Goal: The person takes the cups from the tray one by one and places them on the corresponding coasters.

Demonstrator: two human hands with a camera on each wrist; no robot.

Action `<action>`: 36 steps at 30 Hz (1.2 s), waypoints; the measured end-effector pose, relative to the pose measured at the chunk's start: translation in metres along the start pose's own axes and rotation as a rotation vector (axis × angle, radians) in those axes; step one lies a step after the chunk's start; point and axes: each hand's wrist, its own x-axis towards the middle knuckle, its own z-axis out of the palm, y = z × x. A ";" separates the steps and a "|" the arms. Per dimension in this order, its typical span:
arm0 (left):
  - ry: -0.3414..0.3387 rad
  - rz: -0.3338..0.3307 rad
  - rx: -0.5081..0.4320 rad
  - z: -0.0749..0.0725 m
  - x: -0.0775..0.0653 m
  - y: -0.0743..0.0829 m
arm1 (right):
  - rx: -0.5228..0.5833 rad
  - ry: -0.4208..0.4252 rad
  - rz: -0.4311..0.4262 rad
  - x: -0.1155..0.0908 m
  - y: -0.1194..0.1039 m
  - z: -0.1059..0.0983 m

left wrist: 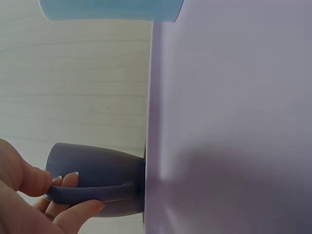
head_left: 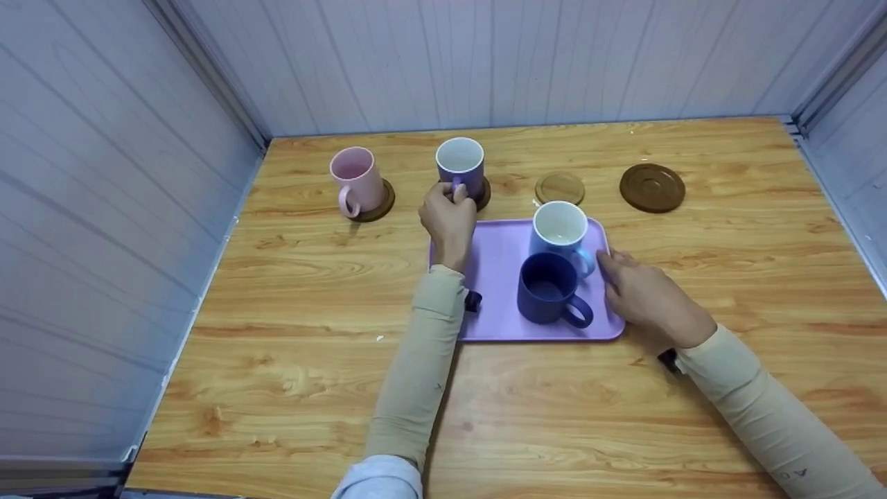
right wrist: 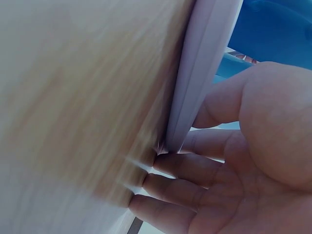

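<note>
My left hand [head_left: 449,220] pinches the handle of a purple mug [head_left: 460,165] with a white inside; the mug stands upright on a dark round coaster [head_left: 483,197]. In the left wrist view, thumb and fingers [left wrist: 80,212] close round that handle. My right hand [head_left: 644,291] holds the right edge of a lilac tray [head_left: 495,277]. Its thumb is at the rim and the other fingertips touch the table in the right wrist view. On the tray stand a light blue mug [head_left: 560,225] and, nearer me, a dark blue mug [head_left: 544,298], handles to the right.
A pink mug [head_left: 360,184] stands at the back left on a dark coaster [head_left: 378,208]. Behind the tray lie a light wooden coaster [head_left: 560,188] and a larger dark brown one [head_left: 651,188]. Panelled walls [head_left: 485,62] border the wooden table [head_left: 312,388].
</note>
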 end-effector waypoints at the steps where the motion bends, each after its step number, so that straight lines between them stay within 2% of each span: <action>1: -0.001 0.000 -0.001 0.000 0.000 0.000 | 0.001 0.001 -0.001 0.000 0.000 0.000; 6: -0.010 -0.011 -0.004 -0.001 0.000 0.001 | 0.005 0.005 0.001 0.000 0.000 0.001; 12: -0.024 -0.019 0.054 -0.008 0.000 0.003 | 0.004 0.010 -0.006 0.001 -0.001 0.002; 19: -0.021 0.023 0.049 -0.031 0.001 0.018 | 0.007 0.061 -0.041 0.000 -0.001 0.002; 26: -0.060 0.036 0.038 -0.055 -0.003 0.042 | 0.005 0.030 -0.026 0.000 -0.001 0.001; 32: -0.089 0.123 0.007 -0.070 -0.012 0.054 | 0.008 0.023 -0.025 0.000 -0.001 0.001; 36: -0.087 0.224 0.050 -0.077 -0.018 0.055 | 0.010 0.024 -0.024 0.000 0.000 0.001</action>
